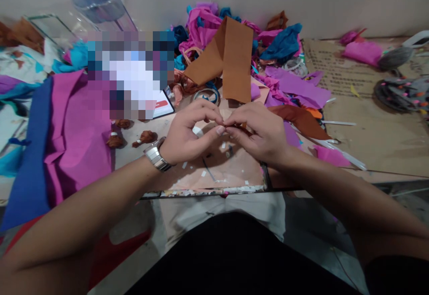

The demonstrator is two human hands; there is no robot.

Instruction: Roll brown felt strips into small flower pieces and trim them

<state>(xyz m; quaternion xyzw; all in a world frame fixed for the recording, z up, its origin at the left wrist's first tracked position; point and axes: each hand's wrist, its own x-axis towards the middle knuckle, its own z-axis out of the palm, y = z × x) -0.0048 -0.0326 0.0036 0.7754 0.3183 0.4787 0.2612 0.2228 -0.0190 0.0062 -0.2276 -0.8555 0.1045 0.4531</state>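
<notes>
Fingers (212, 136) hide anything pinched; pixelation blurs the screen (163, 108).

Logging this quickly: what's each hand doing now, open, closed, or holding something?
Left hand: closed in a pinch; what it holds, if anything, can't be told.
Right hand: also pinched closed; contents can't be told.

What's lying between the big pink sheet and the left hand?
Small crumpled brown bundles lie between the pink sheet and the left hand, seen in the head view.
</notes>
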